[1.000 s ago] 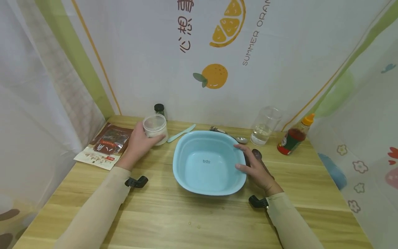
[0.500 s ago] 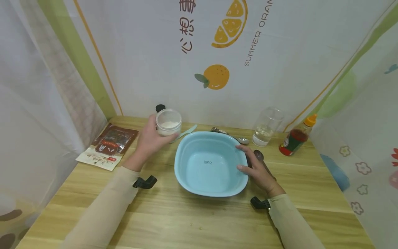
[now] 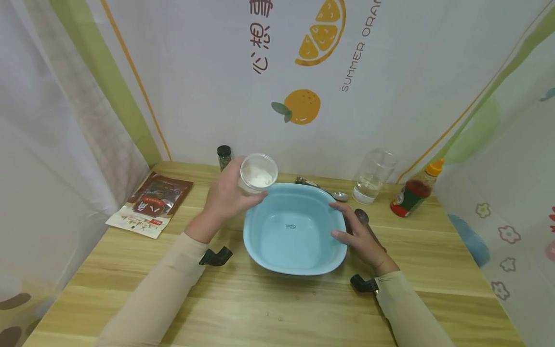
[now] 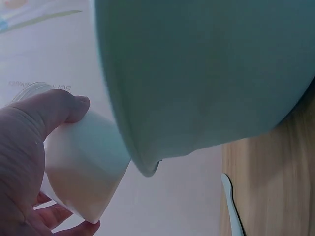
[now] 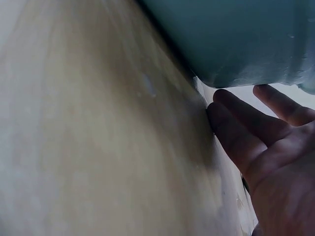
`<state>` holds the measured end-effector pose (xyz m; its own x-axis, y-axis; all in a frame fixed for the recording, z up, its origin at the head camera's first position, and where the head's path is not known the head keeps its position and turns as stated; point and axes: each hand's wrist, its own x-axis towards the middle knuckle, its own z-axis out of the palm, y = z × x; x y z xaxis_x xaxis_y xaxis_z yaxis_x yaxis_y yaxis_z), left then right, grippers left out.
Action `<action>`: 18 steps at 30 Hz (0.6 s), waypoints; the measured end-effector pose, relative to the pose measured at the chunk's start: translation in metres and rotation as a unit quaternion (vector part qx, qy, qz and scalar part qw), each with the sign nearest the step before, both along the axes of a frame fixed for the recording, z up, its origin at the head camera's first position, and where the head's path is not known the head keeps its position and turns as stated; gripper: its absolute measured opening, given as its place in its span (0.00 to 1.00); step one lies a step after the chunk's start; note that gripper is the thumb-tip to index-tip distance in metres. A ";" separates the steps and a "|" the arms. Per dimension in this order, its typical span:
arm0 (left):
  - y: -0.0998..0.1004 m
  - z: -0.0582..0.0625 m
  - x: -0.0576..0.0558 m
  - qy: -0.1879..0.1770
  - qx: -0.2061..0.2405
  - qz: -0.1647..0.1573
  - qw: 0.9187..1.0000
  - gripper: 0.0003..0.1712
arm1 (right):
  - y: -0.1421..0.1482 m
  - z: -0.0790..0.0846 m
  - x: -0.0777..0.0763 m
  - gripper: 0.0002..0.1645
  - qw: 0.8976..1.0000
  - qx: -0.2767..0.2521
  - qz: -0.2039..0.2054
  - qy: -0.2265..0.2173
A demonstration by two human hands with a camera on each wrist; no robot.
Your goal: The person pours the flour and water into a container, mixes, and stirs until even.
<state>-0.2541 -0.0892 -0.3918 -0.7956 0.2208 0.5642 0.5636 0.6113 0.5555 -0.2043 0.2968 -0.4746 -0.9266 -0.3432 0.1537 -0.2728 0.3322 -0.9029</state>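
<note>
My left hand (image 3: 227,195) grips a clear plastic jar (image 3: 244,185) with white powder in it. The jar tilts with its mouth facing me, at the far left rim of a light blue basin (image 3: 290,248). In the left wrist view, the thumb lies on one side of the jar (image 4: 88,152) and the fingers curl round the other. My right hand (image 3: 360,238) holds the basin's right rim, thumb and index fingertip over the edge. In the right wrist view, other fingers (image 5: 241,113) reach along the outside of the basin (image 5: 236,44) near its base.
Behind the basin lie a metal spoon (image 3: 340,196) and a pale blue knife (image 4: 231,204). A dark spoon (image 3: 362,217) lies right of it. A glass of clear liquid (image 3: 367,188) and red sauce bottle (image 3: 412,193) stand right; a spice jar (image 3: 224,156) and brown packet (image 3: 151,200) are left.
My left hand has lifted the jar and carried it right, from beside the pale blue knife to the basin's rim, tilting it. My right hand has stayed on the basin.
</note>
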 end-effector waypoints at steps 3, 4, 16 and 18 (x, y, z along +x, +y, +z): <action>0.004 -0.001 0.002 0.029 -0.026 -0.011 0.999 0.55 | 0.000 -0.001 0.000 0.43 1.000 0.004 -0.002 0.000; 0.005 -0.001 0.003 0.038 -0.036 -0.014 0.999 0.55 | 0.000 -0.001 0.000 0.43 1.000 0.005 -0.003 -0.002; 0.014 -0.003 0.009 0.096 -0.104 -0.047 0.989 0.58 | 0.000 0.000 0.001 0.44 1.000 0.006 -0.006 -0.006; 0.015 -0.003 0.010 0.104 -0.116 -0.051 0.986 0.58 | 0.000 0.000 0.000 0.44 1.000 0.006 -0.007 -0.007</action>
<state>-0.2442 -0.0745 -0.3948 -0.6341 0.4362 0.6384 0.7163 0.6423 0.2726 -0.2039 0.2967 -0.4749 -0.9334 -0.3320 0.1358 -0.2547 0.3466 -0.9028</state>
